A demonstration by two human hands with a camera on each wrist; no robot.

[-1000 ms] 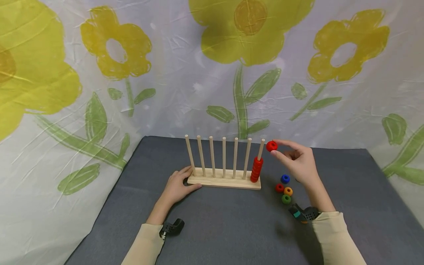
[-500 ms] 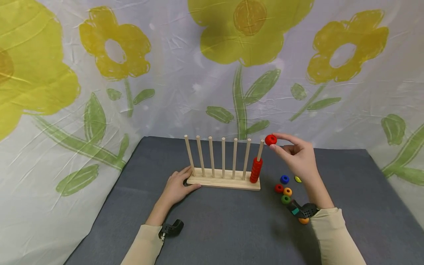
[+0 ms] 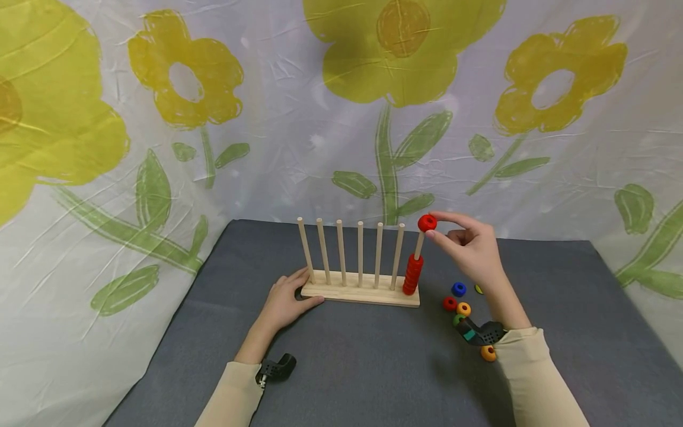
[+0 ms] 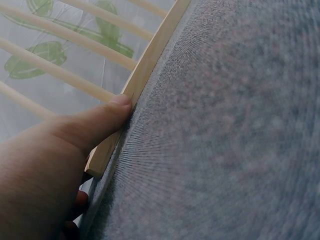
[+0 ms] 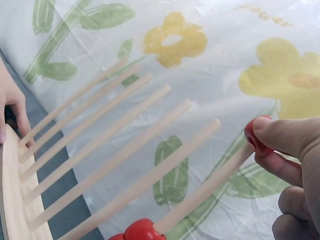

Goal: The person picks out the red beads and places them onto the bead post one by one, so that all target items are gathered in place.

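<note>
A wooden peg rack (image 3: pixel 360 292) with a row of upright pegs stands on the dark table. Several red beads (image 3: pixel 413 274) are stacked on its rightmost peg (image 3: pixel 418 244). My left hand (image 3: pixel 283 302) grips the rack's left end, thumb along the front edge of the base (image 4: pixel 145 65) and the other fingers at the end and behind, partly hidden. Between thumb and index finger, my right hand (image 3: pixel 472 246) pinches another red bead (image 3: pixel 427 223) right at the tip of that rightmost peg. In the right wrist view, the held bead (image 5: pixel 255 136) meets the peg's end.
Right of the rack lie loose beads: blue (image 3: pixel 459 289), red (image 3: pixel 450 303), orange (image 3: pixel 463 309) and a partly covered green one (image 3: pixel 458 320). A second orange bead (image 3: pixel 488 353) and a yellow piece (image 3: pixel 479 289) lie near the right forearm. Behind hangs a flowered cloth (image 3: pixel 277 118).
The right hand has moved up and left, bringing the red bead from beside the rightmost peg to its tip. The left hand stays on the rack.
</note>
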